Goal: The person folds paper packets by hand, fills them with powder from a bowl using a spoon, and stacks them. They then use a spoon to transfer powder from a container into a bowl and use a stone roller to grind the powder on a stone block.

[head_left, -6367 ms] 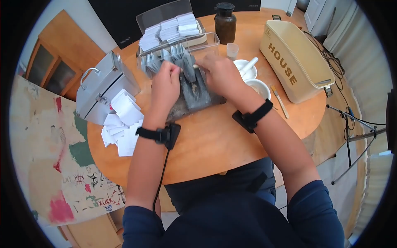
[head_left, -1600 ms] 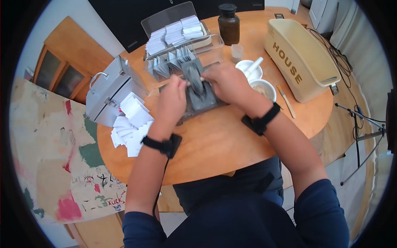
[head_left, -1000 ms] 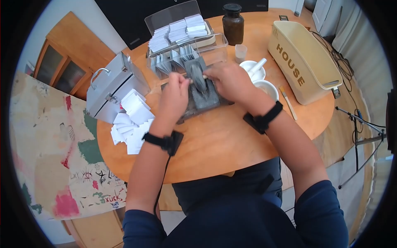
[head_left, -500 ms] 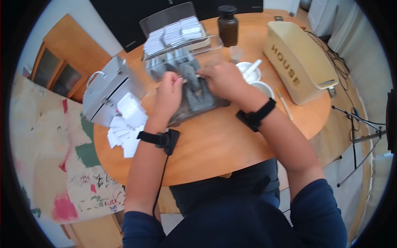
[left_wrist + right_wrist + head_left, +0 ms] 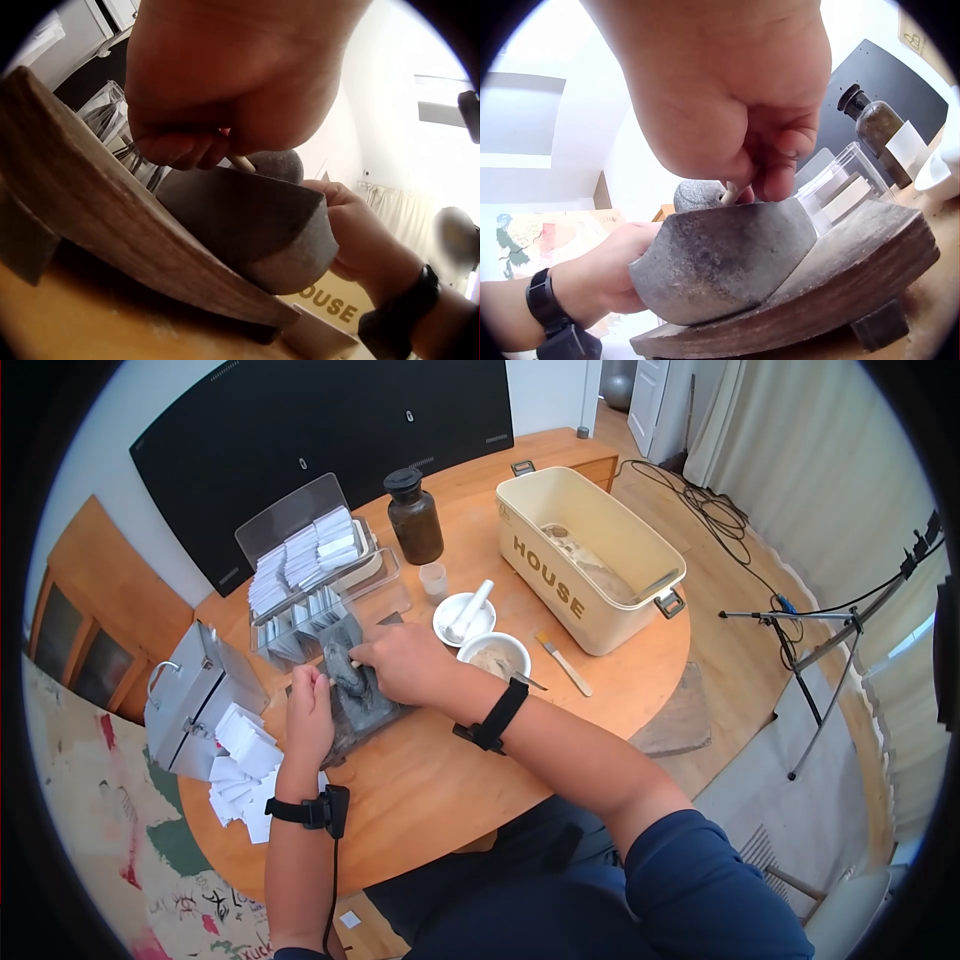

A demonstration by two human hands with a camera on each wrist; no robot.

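A boat-shaped grey grinding trough (image 5: 374, 710) stands on a wooden base (image 5: 832, 274) at the left of the table. In it sits a grey grinding wheel (image 5: 341, 663) with a short pale axle (image 5: 729, 194) through its centre. My left hand (image 5: 311, 722) grips the axle's left end with curled fingers. On the other side, my right hand (image 5: 408, 664) grips the right end. In the left wrist view, the trough's side hides most of the wheel (image 5: 282, 164). The fingers cover the axle's outer ends, and what lies inside the trough is hidden.
Behind the trough are clear boxes of white paper packets (image 5: 300, 565). A silver case (image 5: 205, 695) and loose papers (image 5: 243, 770) lie left. A brown jar (image 5: 414, 525), plastic cup (image 5: 433, 580), mortar (image 5: 464, 622), bowl (image 5: 497, 650), brush (image 5: 565, 664) and cream HOUSE bin (image 5: 590, 560) stand right.
The head view has swung right, so the table's things now sit further left and lower. Both hands keep hold of the axle while the wheel has shifted back and forth along the trough.
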